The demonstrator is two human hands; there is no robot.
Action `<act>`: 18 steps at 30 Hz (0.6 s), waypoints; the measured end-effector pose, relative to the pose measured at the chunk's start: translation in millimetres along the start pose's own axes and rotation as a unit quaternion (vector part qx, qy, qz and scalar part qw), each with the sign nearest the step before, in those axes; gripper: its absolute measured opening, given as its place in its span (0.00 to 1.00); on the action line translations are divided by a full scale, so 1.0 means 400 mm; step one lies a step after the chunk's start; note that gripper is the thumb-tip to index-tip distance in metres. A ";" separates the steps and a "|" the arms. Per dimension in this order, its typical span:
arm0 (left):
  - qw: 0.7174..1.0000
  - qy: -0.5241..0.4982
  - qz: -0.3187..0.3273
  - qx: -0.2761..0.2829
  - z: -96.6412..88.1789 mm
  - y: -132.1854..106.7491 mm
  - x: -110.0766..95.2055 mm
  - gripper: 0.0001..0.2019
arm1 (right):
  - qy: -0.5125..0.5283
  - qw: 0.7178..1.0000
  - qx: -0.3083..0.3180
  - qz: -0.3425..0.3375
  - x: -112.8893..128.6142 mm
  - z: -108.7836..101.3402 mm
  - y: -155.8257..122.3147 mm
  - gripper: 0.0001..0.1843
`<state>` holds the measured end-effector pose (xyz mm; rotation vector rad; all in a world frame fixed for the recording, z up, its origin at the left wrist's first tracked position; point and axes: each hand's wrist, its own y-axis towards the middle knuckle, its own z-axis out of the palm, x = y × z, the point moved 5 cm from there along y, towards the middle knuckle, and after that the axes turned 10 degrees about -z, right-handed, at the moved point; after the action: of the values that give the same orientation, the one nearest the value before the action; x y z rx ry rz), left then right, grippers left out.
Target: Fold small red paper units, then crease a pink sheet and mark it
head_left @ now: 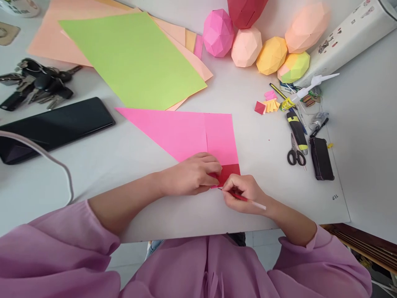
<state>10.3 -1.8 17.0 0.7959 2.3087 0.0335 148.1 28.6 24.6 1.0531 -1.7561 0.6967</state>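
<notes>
A folded pink sheet of paper point(189, 130) lies on the white table point(130, 161) in front of me. A small red square of paper point(230, 173) rests on its near right corner. My left hand point(194, 174) presses down on the red square with curled fingers. My right hand point(243, 192) grips a red pencil point(245, 198), whose tip touches the paper's near edge just beside the red square.
Green point(136, 62) and orange sheets lie at the back left. Several paper polyhedra point(245, 45) stand at the back. Scissors point(296, 153), a glue bottle point(291, 101), a marker and a dark phone point(321, 158) lie right. A black tablet point(56, 126) and keys point(37, 82) lie left.
</notes>
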 end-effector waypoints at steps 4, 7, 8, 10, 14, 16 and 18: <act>1.000 -0.005 -0.001 -0.005 0.000 0.000 0.001 0.11 | -0.043 0.999 -0.016 -0.010 0.002 0.007 0.002 0.08; 1.000 -0.008 -0.002 -0.006 0.000 0.001 0.001 0.10 | -0.060 0.998 -0.024 -0.013 0.004 0.007 0.006 0.08; 1.000 -0.008 -0.003 -0.006 -0.001 0.001 0.001 0.10 | -0.063 0.998 -0.025 -0.014 0.004 0.007 0.006 0.08; 1.000 -0.009 -0.004 -0.005 -0.002 0.002 0.000 0.10 | -0.064 0.998 -0.023 -0.017 0.003 0.008 0.007 0.08; 1.000 -0.007 -0.005 -0.001 -0.006 0.003 -0.002 0.11 | -0.065 0.997 -0.024 -0.029 0.003 0.008 0.007 0.08; 1.000 -0.007 -0.005 0.002 -0.005 0.003 -0.003 0.11 | -0.069 0.997 -0.025 -0.030 0.002 0.008 0.007 0.08; 1.000 -0.008 -0.006 0.001 -0.005 0.003 -0.002 0.11 | -0.073 0.997 -0.026 -0.031 0.002 0.008 0.007 0.08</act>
<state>10.2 -1.2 19.3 0.7810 2.2987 0.0189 144.0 27.1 23.8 1.1420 -1.8462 0.5441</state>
